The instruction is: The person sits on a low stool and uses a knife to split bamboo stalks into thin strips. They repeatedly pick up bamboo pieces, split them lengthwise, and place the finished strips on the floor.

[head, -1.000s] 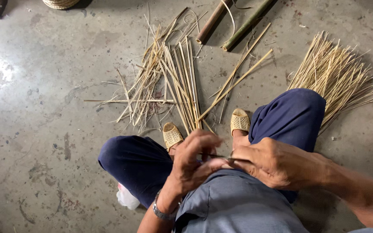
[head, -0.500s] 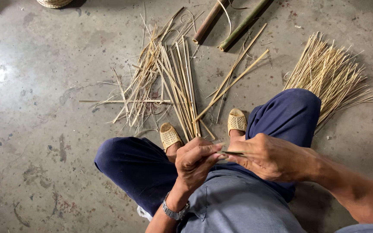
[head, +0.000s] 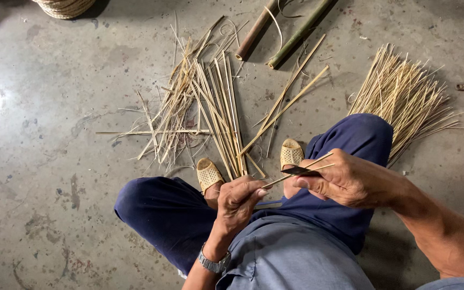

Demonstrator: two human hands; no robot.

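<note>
Basket: the rim of a woven basket (head: 63, 6) shows at the top left edge; its contents are out of view.
Floor: bare grey concrete floor (head: 38, 161), stained in places.
Loose strips: a scattered heap of pale bamboo strips (head: 205, 107) lies ahead of the feet.
Left hand: the left hand (head: 237, 201), a wristwatch (head: 214, 263) on its wrist, is closed, pinching the near end of a thin bamboo sliver (head: 296, 171).
Sandals: two tan perforated sandals (head: 209, 174) rest on the floor between the knees.
Poles: two bamboo poles (head: 296, 35) lie at the top, side by side.
Right hand: the right hand (head: 345, 180) is clamped on a dark knife blade (head: 295, 170) set against the sliver.
Bundle: a fanned bundle of fine sticks (head: 404, 96) lies beyond the right knee.
</note>
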